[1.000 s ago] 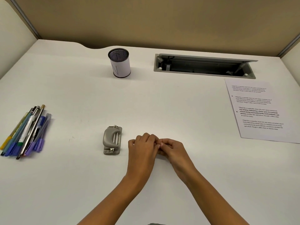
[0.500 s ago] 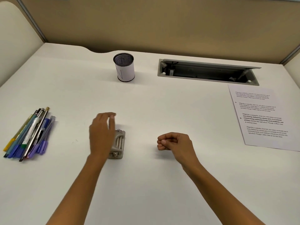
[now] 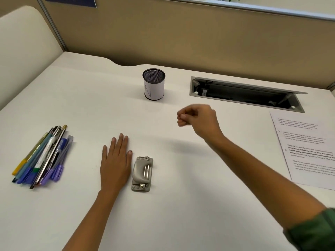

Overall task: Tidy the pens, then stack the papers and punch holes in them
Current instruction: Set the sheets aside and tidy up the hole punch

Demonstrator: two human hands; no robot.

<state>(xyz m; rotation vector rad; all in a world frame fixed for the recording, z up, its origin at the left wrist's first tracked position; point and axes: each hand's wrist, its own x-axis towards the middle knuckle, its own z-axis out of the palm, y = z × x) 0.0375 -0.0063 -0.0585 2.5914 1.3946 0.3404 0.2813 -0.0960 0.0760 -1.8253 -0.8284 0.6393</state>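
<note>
Several pens [image 3: 43,156] lie in a loose bundle at the left of the white desk [image 3: 181,205]. A mesh pen cup [image 3: 154,84] with a white paper label stands at the back centre. A grey hole punch [image 3: 142,173] lies in the middle. Printed papers [image 3: 306,151] rest at the right edge. My left hand [image 3: 116,163] lies flat on the desk, fingers extended, just left of the punch. My right hand [image 3: 197,120] hovers above the desk, right of the cup, fingers curled in with nothing visible in them.
A recessed grey cable tray [image 3: 244,93] with its lid up is set into the desk at the back right. Tan partition walls [image 3: 181,37] close off the back and left sides.
My left hand slid off the punch and flattened on the desk to its left. My right hand rose and moved back toward the cup. The camera tilted up.
</note>
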